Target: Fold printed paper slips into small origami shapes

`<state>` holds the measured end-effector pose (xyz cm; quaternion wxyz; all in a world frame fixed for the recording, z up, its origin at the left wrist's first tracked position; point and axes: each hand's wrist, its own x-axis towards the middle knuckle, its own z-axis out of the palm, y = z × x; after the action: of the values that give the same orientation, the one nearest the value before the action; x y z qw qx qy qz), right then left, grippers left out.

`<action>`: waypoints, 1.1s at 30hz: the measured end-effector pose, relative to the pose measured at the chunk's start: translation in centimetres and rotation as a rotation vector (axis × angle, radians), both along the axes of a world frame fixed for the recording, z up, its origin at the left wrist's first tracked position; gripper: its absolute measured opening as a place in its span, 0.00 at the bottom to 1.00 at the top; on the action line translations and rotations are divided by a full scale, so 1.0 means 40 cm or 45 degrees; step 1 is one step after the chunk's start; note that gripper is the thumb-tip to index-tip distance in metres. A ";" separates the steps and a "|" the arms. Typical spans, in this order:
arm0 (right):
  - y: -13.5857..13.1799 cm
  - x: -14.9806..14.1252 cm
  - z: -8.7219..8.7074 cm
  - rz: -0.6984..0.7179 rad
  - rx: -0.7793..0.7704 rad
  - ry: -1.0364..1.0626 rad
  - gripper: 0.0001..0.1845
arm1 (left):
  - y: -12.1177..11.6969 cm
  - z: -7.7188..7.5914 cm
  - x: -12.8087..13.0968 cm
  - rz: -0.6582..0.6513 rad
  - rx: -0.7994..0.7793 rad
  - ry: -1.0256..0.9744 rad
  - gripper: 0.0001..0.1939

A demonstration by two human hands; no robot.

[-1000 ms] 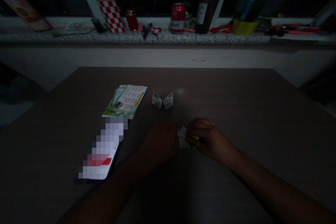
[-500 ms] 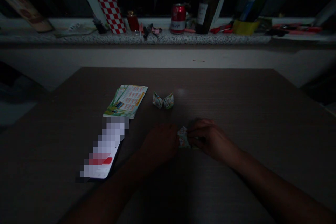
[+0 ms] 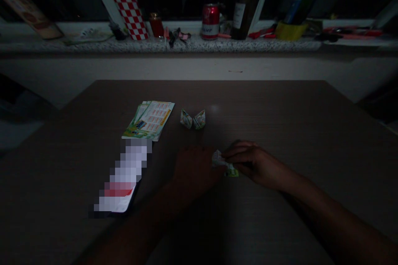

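— pinning the small white-and-green paper (image 3: 232,172) to the brown wood-grain table (image 3: 280,120)?
— your bare left hand (image 3: 194,169), fingers too dark to tell, likely stops it slipping under the bunched fingers of your bare right hand (image 3: 259,167)

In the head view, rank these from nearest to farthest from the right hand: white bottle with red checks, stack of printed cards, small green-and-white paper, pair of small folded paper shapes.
From the right hand:
1. Small green-and-white paper, at its fingertips
2. Pair of small folded paper shapes, ahead-left
3. Stack of printed cards, farther left
4. White bottle with red checks, on the sill
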<state>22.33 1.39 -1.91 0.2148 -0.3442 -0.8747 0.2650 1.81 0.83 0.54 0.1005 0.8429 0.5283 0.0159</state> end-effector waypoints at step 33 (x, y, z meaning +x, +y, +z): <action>-0.017 -0.060 -0.024 -0.348 0.162 -0.075 0.20 | 0.011 -0.010 -0.072 -0.016 -0.130 -0.275 0.11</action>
<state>19.95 0.72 -2.85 0.2445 -0.4535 -0.8406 0.1673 -1.06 1.26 0.14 0.1997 0.8333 0.5094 0.0791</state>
